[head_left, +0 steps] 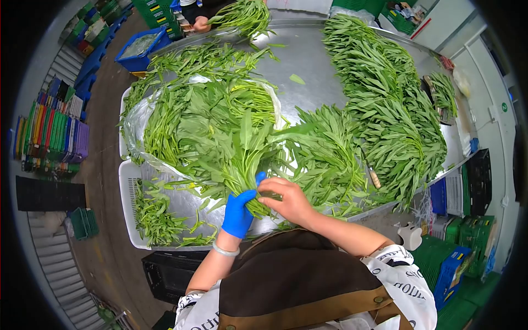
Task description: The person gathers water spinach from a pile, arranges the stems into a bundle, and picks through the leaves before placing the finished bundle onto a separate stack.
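Note:
My left hand [240,213], in a blue glove, is wrapped round the stems of a bunch of leafy greens [242,165] held upright over the table's near edge. My bare right hand [283,199] is at the right side of the same stems, fingers bent and close together; whether they pinch a stem is too small to tell. Behind the bunch, a large heap of greens [192,118] lies in a clear plastic bag [137,126]. Right of my hands, more greens [330,159] lie loose on the metal table [302,60].
Long rows of greens [379,93] cover the table's right side, with a wooden-handled knife [374,177] beside them. A white basket [130,203] holds scraps at the left. Across the table, another person's hand [202,24] is near a bunch. Stacked crates [55,126] stand far left.

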### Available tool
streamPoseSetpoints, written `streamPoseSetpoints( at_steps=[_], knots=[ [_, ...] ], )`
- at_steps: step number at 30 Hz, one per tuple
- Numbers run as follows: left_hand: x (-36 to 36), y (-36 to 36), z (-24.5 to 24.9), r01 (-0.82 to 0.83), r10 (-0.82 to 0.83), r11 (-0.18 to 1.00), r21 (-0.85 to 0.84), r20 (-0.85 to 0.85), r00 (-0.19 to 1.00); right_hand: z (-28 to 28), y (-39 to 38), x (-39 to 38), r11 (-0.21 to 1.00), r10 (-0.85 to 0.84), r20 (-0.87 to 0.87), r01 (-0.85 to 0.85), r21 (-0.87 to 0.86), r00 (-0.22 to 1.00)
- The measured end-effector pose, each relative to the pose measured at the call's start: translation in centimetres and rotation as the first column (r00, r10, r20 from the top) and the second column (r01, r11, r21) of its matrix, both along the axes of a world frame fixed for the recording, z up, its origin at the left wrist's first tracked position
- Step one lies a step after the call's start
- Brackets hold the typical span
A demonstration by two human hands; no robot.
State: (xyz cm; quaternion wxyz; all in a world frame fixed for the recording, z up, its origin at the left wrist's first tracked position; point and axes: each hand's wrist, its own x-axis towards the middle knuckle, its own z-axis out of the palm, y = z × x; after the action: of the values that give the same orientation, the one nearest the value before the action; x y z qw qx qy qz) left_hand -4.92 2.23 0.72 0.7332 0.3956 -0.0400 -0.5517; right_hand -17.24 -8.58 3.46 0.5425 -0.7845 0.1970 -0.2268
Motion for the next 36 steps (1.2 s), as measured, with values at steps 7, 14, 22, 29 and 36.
streamPoseSetpoints(
  at_steps=[7,14,22,29,36],
  knots=[
    [1.9,0.6,-2.3,-0.107,0.112,0.994,0.037,-0.160,0.981,-0.9,-0.8,-0.6,0.553,-0.013,0.267,-0.215,0.805,0.964],
    [3.9,0.4,0.6,-0.272,0.202,0.941,0.200,0.311,0.929,-3.7,-3.8,-3.9,0.988,0.033,-0.525,-0.108,-0.113,0.850],
    [-2.2,-1.0,-3.5,0.010,-0.693,0.615,0.789,0.546,-0.470,-6.0,2.0,-0.4,0.347,-0.207,-0.174,0.239,0.907,0.963],
    [-6.1,-2.5,0.6,0.161,-0.456,0.775,0.611,0.717,-0.527,-5.7,-0.2,-5.5,0.299,-0.584,-0.096,0.323,0.898,0.806],
    [-5.9,-3.8,-4.7,0.478,-0.550,0.805,0.352,0.745,0.377,-1.1,-2.8,-14.7,0.775,-0.632,0.109,0.625,0.093,0.768]
  ],
)
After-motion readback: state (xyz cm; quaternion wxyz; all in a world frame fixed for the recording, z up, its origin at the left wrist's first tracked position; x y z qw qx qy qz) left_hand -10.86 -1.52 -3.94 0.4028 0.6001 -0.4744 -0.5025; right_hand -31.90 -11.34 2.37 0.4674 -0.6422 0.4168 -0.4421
